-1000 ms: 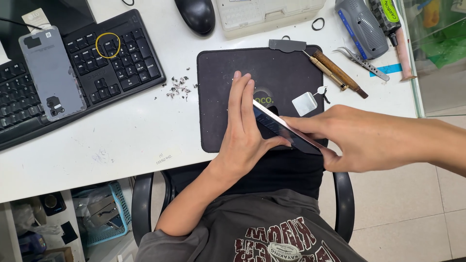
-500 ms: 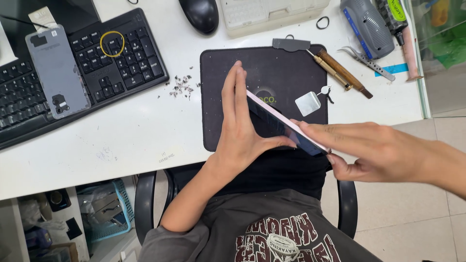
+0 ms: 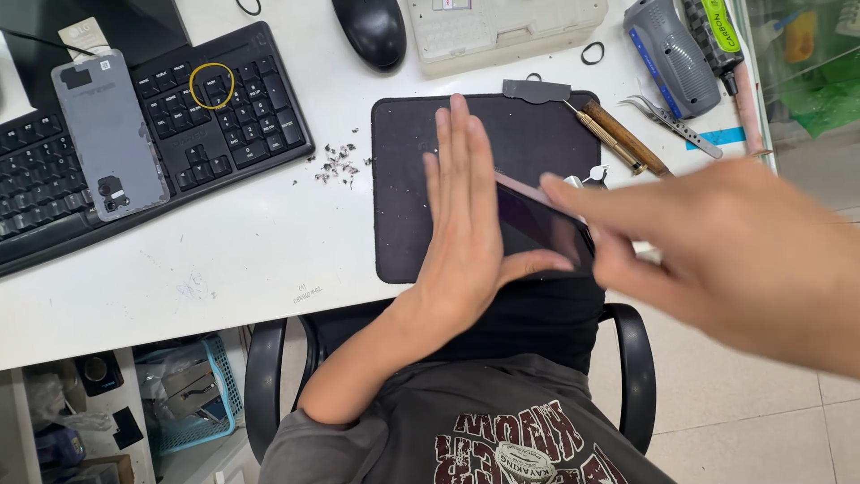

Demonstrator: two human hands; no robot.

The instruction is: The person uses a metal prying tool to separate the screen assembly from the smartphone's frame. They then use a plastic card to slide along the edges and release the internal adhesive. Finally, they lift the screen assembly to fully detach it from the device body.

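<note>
Scanning left to right across the bench (image 3: pixel 224 269):

Keyboard: a black keyboard (image 3: pixel 134 170) is lying at the far left, carrying a grey phone back cover (image 3: pixel 109 134) and a yellow rubber band (image 3: pixel 216 85) on its keys.

Debris: small dark scraps (image 3: pixel 336 163) are sitting on the white surface just left of the mat.

Mat: a black work mat (image 3: pixel 412 215) is lying in front of the person, with a mouse (image 3: pixel 370 30) and a pale plastic case (image 3: pixel 502 31) beyond it.

Left hand: the left hand (image 3: pixel 461 233) is standing flat and open, fingers straight, palm pressing against the phone's left edge while the thumb is hooking under its near side.

Phone: the dark phone (image 3: pixel 542 229) is being held tilted above the mat, propped against the left palm, lower and closer to the person than half a second ago.

Right hand: the right hand (image 3: pixel 717 251) is blurring with motion; its fingers are reaching onto the phone's right end. A second ago it was clasping that end firmly; now it is sliding outward and looking looser. I cannot tell whether it is gripping or merely touching.

Change: the right arm is swinging nearer the camera, the phone's tilt is flattening, so the handling appears to be shifting from steadying to working along the edge.

Tools: a scraper (image 3: pixel 536 90), a wooden-handled pick (image 3: pixel 623 136), tweezers (image 3: pixel 676 125) and a grey device (image 3: pixel 672 54) are lying untouched at the right.
</note>
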